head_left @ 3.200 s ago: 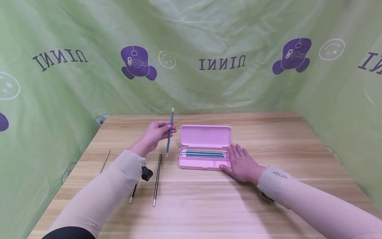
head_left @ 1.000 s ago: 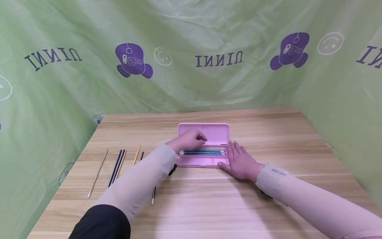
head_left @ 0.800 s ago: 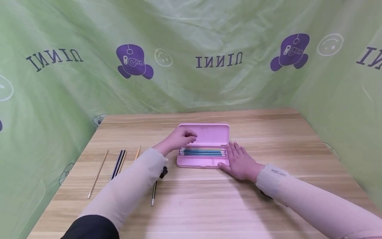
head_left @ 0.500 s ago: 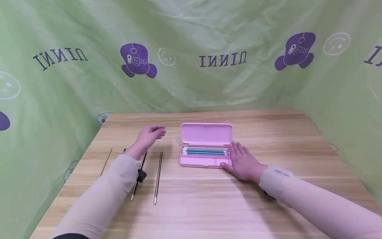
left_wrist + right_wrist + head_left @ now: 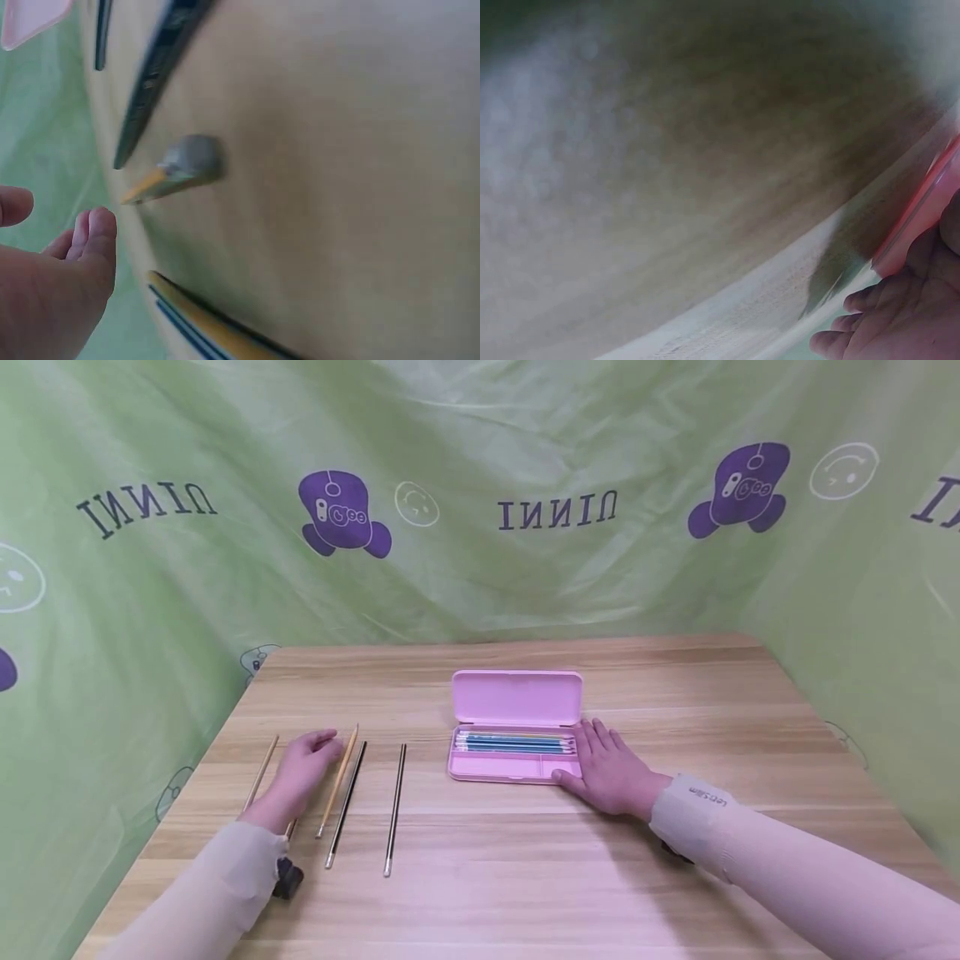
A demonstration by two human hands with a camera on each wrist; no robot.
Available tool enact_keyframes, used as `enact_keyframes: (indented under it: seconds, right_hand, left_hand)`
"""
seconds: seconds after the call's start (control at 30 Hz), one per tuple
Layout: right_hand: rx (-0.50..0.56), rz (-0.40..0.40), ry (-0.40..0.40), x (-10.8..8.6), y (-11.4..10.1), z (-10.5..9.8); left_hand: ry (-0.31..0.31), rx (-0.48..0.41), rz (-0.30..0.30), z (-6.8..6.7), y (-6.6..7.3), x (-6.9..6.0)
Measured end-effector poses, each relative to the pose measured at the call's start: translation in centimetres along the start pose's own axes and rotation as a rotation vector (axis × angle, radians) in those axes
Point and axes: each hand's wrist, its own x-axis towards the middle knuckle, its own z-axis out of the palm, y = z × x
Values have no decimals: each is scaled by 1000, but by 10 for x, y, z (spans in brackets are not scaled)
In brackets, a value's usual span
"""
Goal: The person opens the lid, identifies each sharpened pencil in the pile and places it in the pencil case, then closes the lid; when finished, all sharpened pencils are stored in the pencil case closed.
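Observation:
My left hand (image 5: pixel 303 768) is over the pencils on the left of the table, thumb and fingers apart with nothing between them. Just right of it lie a yellow pencil (image 5: pixel 339 781) and a black pencil (image 5: pixel 347 804). In the left wrist view the yellow pencil (image 5: pixel 176 172) shows its eraser end near the fingers. Partly hidden under the hand and wrist are more pencils (image 5: pixel 202 315). My right hand (image 5: pixel 611 772) rests flat against the right end of the open pink pencil case (image 5: pixel 495 766), thumb at its front corner. Several blue pencils (image 5: pixel 513 744) lie in its back compartment.
Another black pencil (image 5: pixel 395 810) lies between the left-hand group and the case. A plain wooden pencil (image 5: pixel 261 772) is at the far left. Behind the wooden table (image 5: pixel 675 693) hangs a green printed curtain (image 5: pixel 465 577).
My left hand held a blue pencil upright earlier, then was over the case. It has since swung left and down to the loose pencils without that pencil. The right hand has stayed put.

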Motion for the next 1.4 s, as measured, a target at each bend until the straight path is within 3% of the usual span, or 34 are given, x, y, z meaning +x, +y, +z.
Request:
enact_keyframes:
  seconds: [0.2,0.4,0.67,0.83,0.97,1.17,1.4]
  right_hand:
    - [-13,-3,7,0,1,1]
    - [16,1,-6,-2,-4,-4]
    - [11,1,3,-3,-5,-4]
    - [19,-15,11,-3,-2,-1]
    - [25,-19,14,-2,-1,0]
    - [16,-14,18,-3,2,-1]
    - [6,-15,29,2,6,7]
  left_hand:
    - [26,40,13,4,-17,-6]
    - [48,99,19,8,-20,-10]
    - [21,379,105,11,-12,-14]
    - [32,444,142,11,-11,-12]
    - [38,445,143,10,-12,-9]
    - [48,318,62,9,-15,-4]
    - [65,294,21,8,-15,-4]
